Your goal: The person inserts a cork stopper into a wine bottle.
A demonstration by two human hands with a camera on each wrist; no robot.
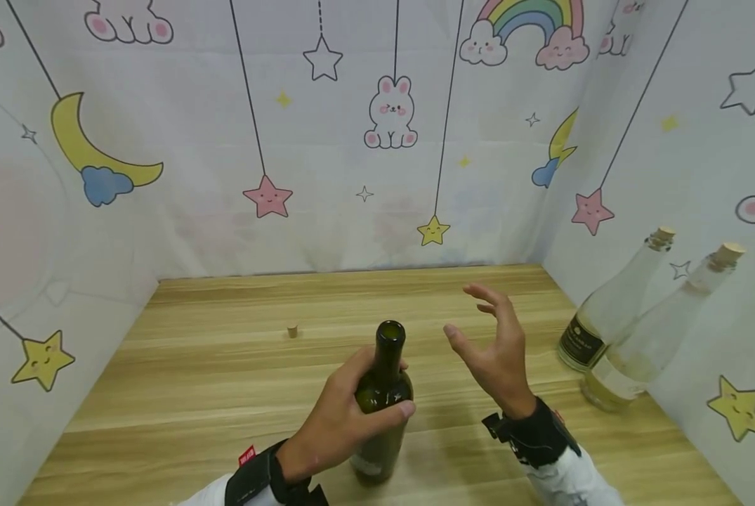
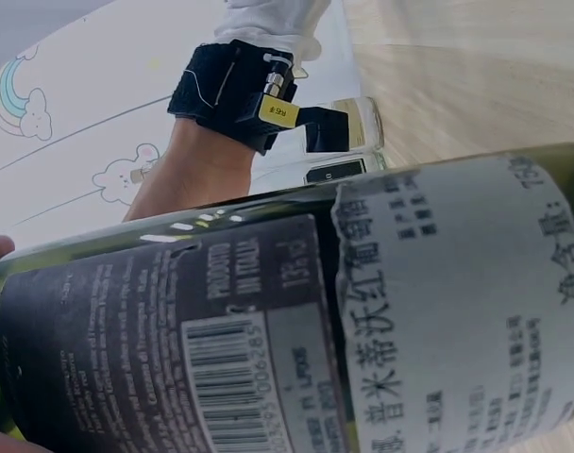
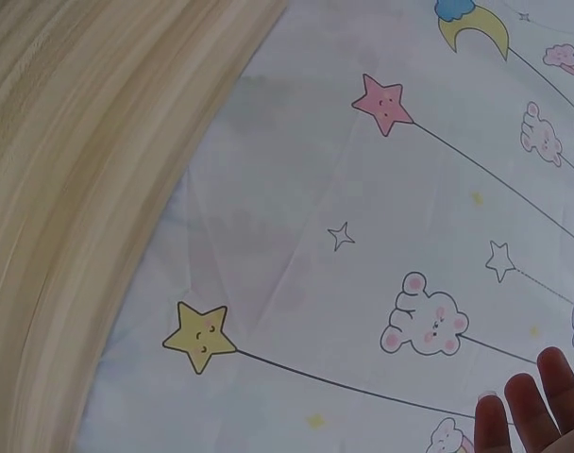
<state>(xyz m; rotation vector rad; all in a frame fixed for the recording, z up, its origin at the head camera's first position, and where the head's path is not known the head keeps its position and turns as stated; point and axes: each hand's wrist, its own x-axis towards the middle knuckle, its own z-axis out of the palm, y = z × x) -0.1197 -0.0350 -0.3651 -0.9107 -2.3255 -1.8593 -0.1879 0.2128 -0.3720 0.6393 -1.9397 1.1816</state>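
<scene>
The left hand [image 1: 342, 414] grasps the dark green bottle [image 1: 388, 362] around its shoulder, leaving the neck exposed. To the bottle's right, the right hand [image 1: 499, 355] is released, held apart, fingers loosely bent.

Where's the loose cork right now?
Head view: the loose cork sits on the wooden table, left of centre, beyond and to the left of the dark green bottle.
</scene>
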